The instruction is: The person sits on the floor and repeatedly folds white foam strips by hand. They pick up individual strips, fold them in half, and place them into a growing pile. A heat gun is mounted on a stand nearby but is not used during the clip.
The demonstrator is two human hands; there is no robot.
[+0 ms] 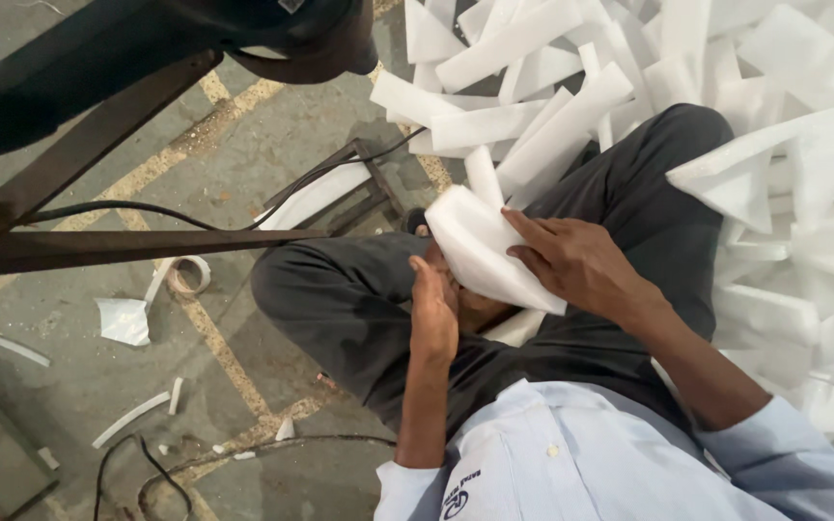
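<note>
A folded white foam sheet [483, 253] is gripped over the lap by both hands: right hand [571, 259] at three o'clock, left hand [433, 314] at seven. Folding seems underway; a firm crease is called for.

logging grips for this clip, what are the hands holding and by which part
Both hands hold one white foam sheet over the lap: the right hand lies flat on its right edge, the left hand presses against its lower left edge.
</note>
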